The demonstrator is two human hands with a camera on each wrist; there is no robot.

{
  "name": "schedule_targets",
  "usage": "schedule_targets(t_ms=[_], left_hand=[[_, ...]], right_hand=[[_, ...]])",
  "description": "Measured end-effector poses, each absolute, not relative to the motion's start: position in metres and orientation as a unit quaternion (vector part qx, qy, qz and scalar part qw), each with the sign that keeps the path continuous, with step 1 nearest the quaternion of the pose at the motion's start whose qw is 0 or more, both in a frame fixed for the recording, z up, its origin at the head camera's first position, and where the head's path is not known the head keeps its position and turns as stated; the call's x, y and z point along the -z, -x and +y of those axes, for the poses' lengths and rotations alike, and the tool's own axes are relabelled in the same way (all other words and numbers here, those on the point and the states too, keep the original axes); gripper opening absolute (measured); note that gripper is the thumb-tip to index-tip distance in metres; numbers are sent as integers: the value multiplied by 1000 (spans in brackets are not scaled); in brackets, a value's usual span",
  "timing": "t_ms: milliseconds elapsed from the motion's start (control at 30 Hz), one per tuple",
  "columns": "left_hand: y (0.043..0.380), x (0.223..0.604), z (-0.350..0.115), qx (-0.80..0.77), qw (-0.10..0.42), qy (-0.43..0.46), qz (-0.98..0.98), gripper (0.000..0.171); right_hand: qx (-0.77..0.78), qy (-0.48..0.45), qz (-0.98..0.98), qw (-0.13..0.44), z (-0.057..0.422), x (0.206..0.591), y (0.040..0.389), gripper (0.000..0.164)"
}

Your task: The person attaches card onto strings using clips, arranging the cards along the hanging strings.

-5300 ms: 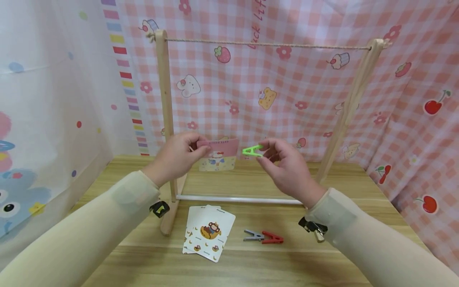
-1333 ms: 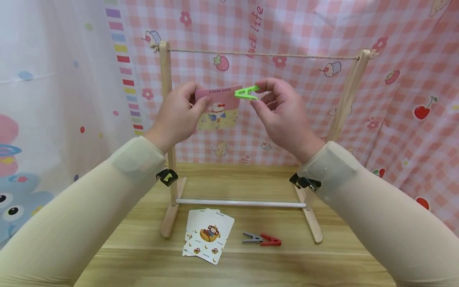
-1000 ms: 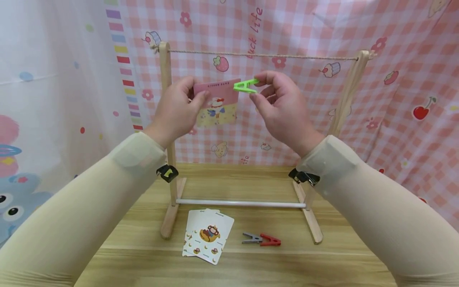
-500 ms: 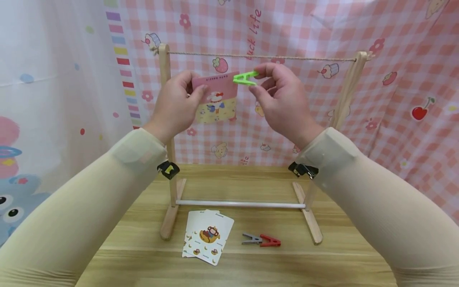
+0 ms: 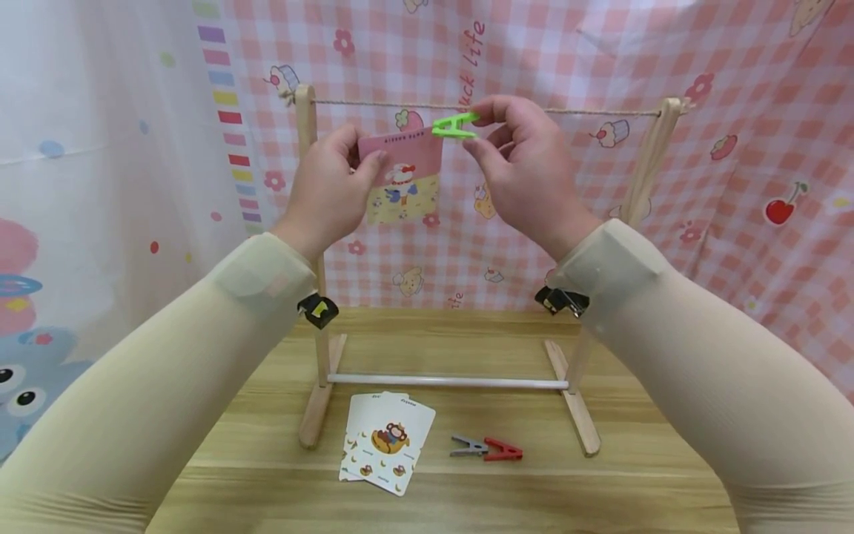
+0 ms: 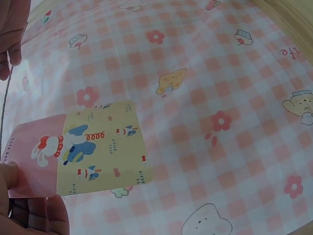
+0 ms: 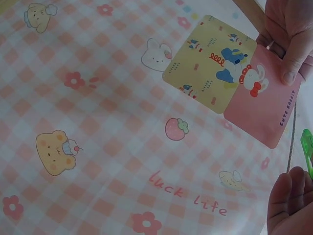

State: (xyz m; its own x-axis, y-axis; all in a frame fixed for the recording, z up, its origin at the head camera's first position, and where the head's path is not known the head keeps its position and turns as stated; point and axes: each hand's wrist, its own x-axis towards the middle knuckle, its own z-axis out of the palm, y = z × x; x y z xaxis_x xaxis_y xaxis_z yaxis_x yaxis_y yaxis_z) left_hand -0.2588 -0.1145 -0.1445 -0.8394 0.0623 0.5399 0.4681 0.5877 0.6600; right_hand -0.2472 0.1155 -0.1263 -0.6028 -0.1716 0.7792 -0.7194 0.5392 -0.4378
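Observation:
A pink and yellow card [image 5: 403,174] with a rabbit picture hangs from my left hand [image 5: 331,185], pinched between thumb and fingers at its upper left corner. My right hand [image 5: 530,167] pinches the handle ends of a bright green clothespin [image 5: 455,125]. The clothespin's nose points left and overlaps the card's upper right corner in the head view. A thin rope [image 5: 600,113] runs just above the card, between two wooden posts. In the right wrist view the card [image 7: 234,81] shows whole, with only part of the green clothespin [image 7: 307,147] at the edge.
A wooden stand [image 5: 308,119] with a white crossbar [image 5: 447,381] occupies the table [image 5: 507,504]. Two white cards [image 5: 390,445], the upper one with a monkey, lie overlapped in front. Beside them lie a grey clothespin [image 5: 469,446] and a red clothespin [image 5: 502,449].
Both hands have risen from low between the posts to just under the rope, carrying the card and the green clothespin. The clothespin has come from apart to the card's corner.

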Motion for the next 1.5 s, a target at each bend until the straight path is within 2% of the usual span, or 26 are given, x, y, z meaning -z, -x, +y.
schedule_targets(t_ms=[367, 1133, 1500], left_hand=[[259, 139, -112, 432, 243, 144, -857, 25], [261, 132, -111, 426, 262, 148, -853, 27], [263, 132, -110, 422, 259, 145, -856, 28]], right_hand=[[-393, -264, -805, 358, 113, 114, 248, 24], [-288, -237, -836, 402, 99, 92, 257, 22], [-256, -228, -855, 388, 90, 87, 261, 19]])
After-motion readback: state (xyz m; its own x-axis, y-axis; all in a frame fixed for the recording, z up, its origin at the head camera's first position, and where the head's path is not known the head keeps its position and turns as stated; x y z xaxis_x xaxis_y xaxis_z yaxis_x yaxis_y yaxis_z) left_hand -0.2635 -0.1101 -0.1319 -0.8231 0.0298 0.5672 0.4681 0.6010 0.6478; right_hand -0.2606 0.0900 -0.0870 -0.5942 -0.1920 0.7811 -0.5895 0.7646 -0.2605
